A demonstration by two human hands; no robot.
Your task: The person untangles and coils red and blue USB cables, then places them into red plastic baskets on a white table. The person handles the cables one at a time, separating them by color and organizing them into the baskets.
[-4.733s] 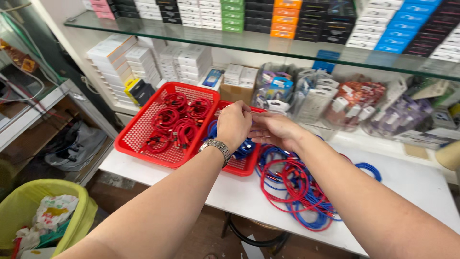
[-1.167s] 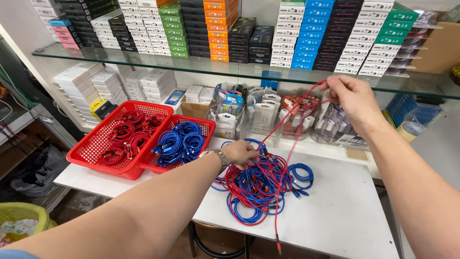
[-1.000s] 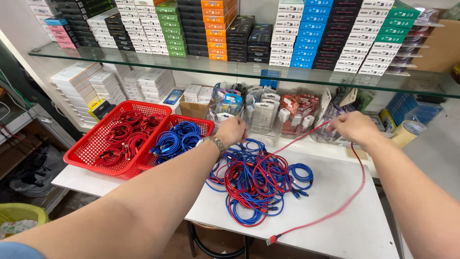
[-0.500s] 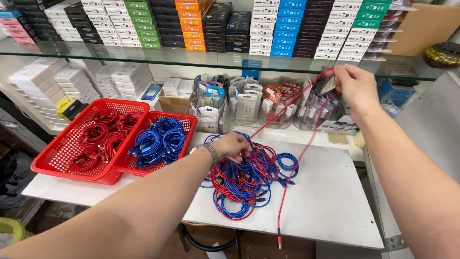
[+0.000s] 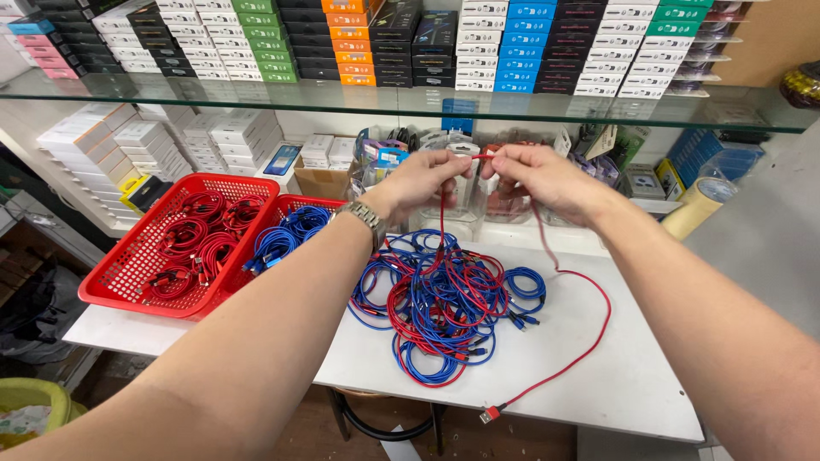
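Red cable [image 5: 571, 282] | pinched near one end by left hand [image 5: 424, 177] & right hand [image 5: 538, 175], both closed on it | rest hangs below grip, plug [image 5: 489, 415] at table [image 5: 598, 384] edge | judged light, limp, tangles w/ cable pile [image 5: 444, 307] | best held nr the end.

Left hand [image 5: 424, 177] and right hand [image 5: 538, 175] pinching red cable [image 5: 589, 337], cable pile [image 5: 444, 303] below

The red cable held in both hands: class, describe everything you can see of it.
The red cable is thin, looks braided, and has a red and silver plug at its free end. Both hands, left hand and right hand, pinch it above the table. From the right hand it loops down across the white tabletop, its plug lying near the front edge.
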